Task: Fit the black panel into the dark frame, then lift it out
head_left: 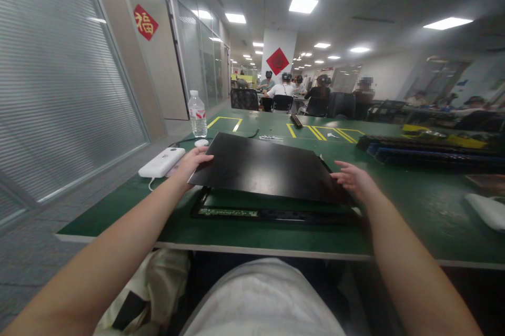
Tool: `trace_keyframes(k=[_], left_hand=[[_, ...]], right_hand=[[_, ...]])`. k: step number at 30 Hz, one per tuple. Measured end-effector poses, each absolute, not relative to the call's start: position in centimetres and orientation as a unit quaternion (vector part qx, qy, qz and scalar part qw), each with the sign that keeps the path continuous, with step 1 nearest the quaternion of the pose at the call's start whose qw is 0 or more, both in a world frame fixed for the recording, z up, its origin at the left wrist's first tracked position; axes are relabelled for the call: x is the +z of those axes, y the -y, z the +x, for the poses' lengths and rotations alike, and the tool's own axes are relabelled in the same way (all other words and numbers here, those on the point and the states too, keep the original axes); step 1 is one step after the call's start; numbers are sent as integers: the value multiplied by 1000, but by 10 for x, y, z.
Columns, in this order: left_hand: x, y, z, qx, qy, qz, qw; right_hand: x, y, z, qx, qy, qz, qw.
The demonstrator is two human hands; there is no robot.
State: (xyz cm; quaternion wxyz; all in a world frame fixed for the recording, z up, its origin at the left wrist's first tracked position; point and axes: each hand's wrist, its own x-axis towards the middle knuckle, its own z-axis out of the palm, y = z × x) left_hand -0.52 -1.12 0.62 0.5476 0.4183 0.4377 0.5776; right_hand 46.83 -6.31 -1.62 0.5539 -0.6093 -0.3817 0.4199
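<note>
The left hand (200,161) had the black panel (266,165) pinched by its left edge, tipped above the dark frame (276,216) on the green table (130,210). The right hand (353,179) was loosely spread at the other side, grip unclear. A water bottle (198,115) stood beyond.

green table (236,235) carries a bottle (198,118), white power bank (161,162), black frame (295,216), yellow tape (291,131).
</note>
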Motion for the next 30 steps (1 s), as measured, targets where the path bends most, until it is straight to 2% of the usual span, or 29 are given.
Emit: trace_keyframes(k=[6, 20, 30], left_hand=[[3, 14, -1, 560, -469, 420, 539], [4, 24, 9, 525, -498, 455, 519], [-6, 17, 3, 512, -494, 483, 510]], right_hand=[[-23, 60, 470, 350, 381, -649, 558], [-19, 65, 465, 280, 392, -678, 556], [-22, 64, 465, 212, 421, -721, 509]])
